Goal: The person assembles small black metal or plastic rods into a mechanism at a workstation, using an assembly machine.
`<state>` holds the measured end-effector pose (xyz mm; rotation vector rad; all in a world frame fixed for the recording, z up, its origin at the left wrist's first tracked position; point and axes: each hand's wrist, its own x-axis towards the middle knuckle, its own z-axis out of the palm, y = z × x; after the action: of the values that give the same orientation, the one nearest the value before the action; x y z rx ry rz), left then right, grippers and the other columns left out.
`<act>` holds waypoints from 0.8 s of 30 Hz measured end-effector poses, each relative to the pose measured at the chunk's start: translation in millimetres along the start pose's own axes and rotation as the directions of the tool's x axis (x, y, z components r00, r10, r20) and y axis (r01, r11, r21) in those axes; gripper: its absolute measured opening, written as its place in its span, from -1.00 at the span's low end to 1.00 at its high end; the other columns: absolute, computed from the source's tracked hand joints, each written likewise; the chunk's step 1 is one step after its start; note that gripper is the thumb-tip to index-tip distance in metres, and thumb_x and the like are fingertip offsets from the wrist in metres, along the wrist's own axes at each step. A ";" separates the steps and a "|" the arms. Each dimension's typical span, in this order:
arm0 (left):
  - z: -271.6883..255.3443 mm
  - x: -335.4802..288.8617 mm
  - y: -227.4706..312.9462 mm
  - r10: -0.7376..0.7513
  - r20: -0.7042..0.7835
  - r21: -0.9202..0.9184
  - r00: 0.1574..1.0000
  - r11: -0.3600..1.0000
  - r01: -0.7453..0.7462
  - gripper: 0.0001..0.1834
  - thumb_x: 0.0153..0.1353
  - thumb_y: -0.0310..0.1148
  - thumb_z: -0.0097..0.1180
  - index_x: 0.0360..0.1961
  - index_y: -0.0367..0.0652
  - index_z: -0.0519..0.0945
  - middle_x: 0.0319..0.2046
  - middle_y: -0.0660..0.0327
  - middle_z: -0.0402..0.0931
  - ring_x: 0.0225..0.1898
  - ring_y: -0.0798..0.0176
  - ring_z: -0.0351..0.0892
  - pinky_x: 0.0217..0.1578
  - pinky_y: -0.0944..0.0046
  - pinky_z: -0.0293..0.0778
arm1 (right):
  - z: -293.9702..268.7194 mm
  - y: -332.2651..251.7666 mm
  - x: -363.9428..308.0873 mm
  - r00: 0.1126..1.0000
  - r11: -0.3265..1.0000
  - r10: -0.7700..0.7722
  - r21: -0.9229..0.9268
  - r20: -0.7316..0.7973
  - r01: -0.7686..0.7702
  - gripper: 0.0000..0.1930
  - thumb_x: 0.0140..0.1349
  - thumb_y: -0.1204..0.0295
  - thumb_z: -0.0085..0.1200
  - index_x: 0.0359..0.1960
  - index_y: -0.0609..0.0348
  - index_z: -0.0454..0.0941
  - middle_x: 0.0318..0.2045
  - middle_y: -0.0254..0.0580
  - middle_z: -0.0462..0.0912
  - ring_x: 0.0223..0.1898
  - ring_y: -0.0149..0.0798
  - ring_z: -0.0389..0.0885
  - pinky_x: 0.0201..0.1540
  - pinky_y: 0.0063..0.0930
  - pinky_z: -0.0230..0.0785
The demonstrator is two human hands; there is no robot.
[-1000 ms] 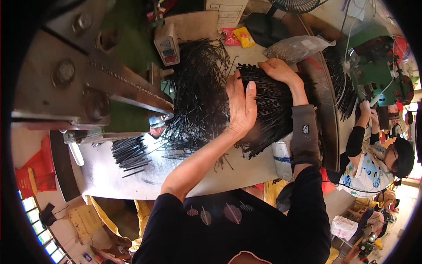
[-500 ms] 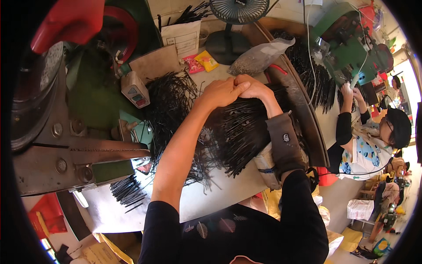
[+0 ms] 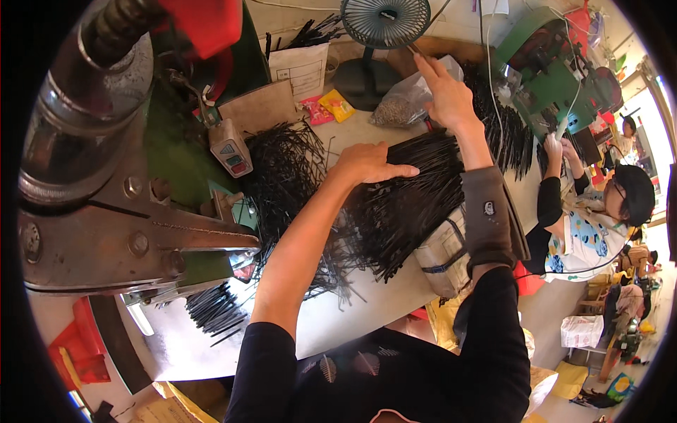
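Observation:
My left hand point(image 3: 367, 163) rests at the left edge of a pile of thin black rods point(image 3: 416, 201), its thumb stretched out over them and apart from the fingers. Beyond the pile, my right hand point(image 3: 451, 95) is raised with fingers extended, in front of a clear plastic bag point(image 3: 402, 111) of small grey pieces. I see nothing held in either hand. A dark sleeve cover with a small badge wraps the right forearm. To the left of the pile lies a tangled heap of black rods point(image 3: 282, 166); a small bundle of rods point(image 3: 215, 310) sits nearer me.
A green machine with a heavy metal arm point(image 3: 127, 233) fills the left side. A fan point(image 3: 363, 83), two small packets point(image 3: 335, 104) and a white carton point(image 3: 300, 70) stand behind. A taped box point(image 3: 441, 261) is by my right elbow. At right a co-worker point(image 3: 592, 218) works at another machine.
My hands were together over the far side of the pile and have parted. The right moved up and right toward the bag; the left came slightly nearer. The view has shifted a little.

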<state>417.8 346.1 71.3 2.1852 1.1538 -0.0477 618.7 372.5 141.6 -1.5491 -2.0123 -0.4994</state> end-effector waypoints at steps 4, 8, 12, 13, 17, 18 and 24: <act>-5.8 -1.9 0.6 -0.018 0.021 0.000 1.000 1.000 0.018 0.27 -0.07 0.69 0.01 0.22 -0.40 0.47 0.11 -0.22 0.58 0.19 -0.15 0.57 0.17 0.00 0.45 | -13.2 7.3 -5.8 0.932 0.988 0.106 -0.146 0.347 -0.058 -0.84 0.11 0.52 0.18 -0.25 0.17 0.65 -0.26 0.02 0.72 -0.18 0.24 0.67 -0.14 -0.03 0.54; -0.9 -3.6 -20.2 -0.036 -0.025 -0.030 0.999 0.999 0.035 0.28 -0.09 0.69 0.03 0.17 -0.44 0.50 0.07 -0.25 0.59 0.17 -0.17 0.59 0.16 0.00 0.46 | -25.1 -15.5 -6.8 0.968 0.996 -0.064 -0.037 0.243 0.075 -0.56 0.10 0.60 0.13 0.07 0.06 0.58 0.01 0.07 0.63 -0.07 0.19 0.63 -0.05 -0.06 0.53; 4.8 0.8 -8.5 0.034 -0.069 -0.033 0.997 0.999 -0.036 0.28 -0.11 0.70 0.04 0.11 -0.47 0.53 -0.02 -0.29 0.63 0.08 -0.19 0.64 0.09 -0.01 0.51 | -3.4 26.8 6.0 0.995 0.985 -0.103 -0.140 -0.016 0.100 -0.02 -0.09 0.63 0.25 0.49 -0.08 0.20 0.42 -0.08 0.29 0.28 0.13 0.38 0.18 -0.13 0.50; 9.8 5.8 -10.1 0.051 -0.068 -0.031 0.996 0.998 -0.053 0.28 -0.12 0.70 0.04 0.11 -0.48 0.53 -0.04 -0.29 0.63 0.05 -0.19 0.66 0.07 -0.01 0.52 | -3.2 24.6 7.9 0.998 0.995 -0.065 -0.073 0.013 0.065 0.01 -0.09 0.57 0.32 0.50 -0.08 0.17 0.42 -0.07 0.30 0.31 0.15 0.34 0.19 -0.11 0.49; 19.5 7.8 -9.1 0.047 -0.109 -0.020 0.993 0.999 -0.050 0.26 -0.15 0.71 0.04 0.06 -0.43 0.59 -0.06 -0.22 0.66 0.01 -0.16 0.68 0.03 0.02 0.55 | 11.2 31.2 -6.8 0.970 0.982 -0.183 0.086 0.162 0.171 -0.83 0.09 0.51 0.22 -0.25 0.10 0.72 -0.25 -0.04 0.71 -0.05 0.09 0.63 0.18 -0.10 0.40; 16.5 6.3 -9.7 0.041 -0.098 -0.041 0.994 0.998 -0.045 0.26 -0.18 0.72 0.05 0.04 -0.41 0.62 -0.04 -0.19 0.67 0.02 -0.15 0.69 0.02 0.04 0.57 | 0.4 18.9 -12.0 0.926 0.946 -0.323 0.031 0.196 0.323 -0.85 0.11 0.51 0.19 -0.27 0.12 0.71 -0.31 -0.01 0.69 -0.08 0.15 0.62 0.17 -0.09 0.40; 14.3 3.9 -15.9 -0.007 -0.119 -0.055 0.993 0.998 0.000 0.20 -0.19 0.69 0.10 -0.02 -0.38 0.66 -0.12 -0.16 0.69 -0.03 -0.12 0.70 -0.03 0.01 0.56 | -72.3 -15.0 -56.3 0.833 0.934 -0.341 0.259 0.435 0.247 -0.95 0.09 0.54 0.19 -0.40 0.19 0.66 -0.43 0.11 0.63 -0.21 0.23 0.61 -0.04 -0.01 0.43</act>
<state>412.0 347.1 50.4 2.1617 1.2101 0.1130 628.9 282.9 163.7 -1.3328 -2.6120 -0.0188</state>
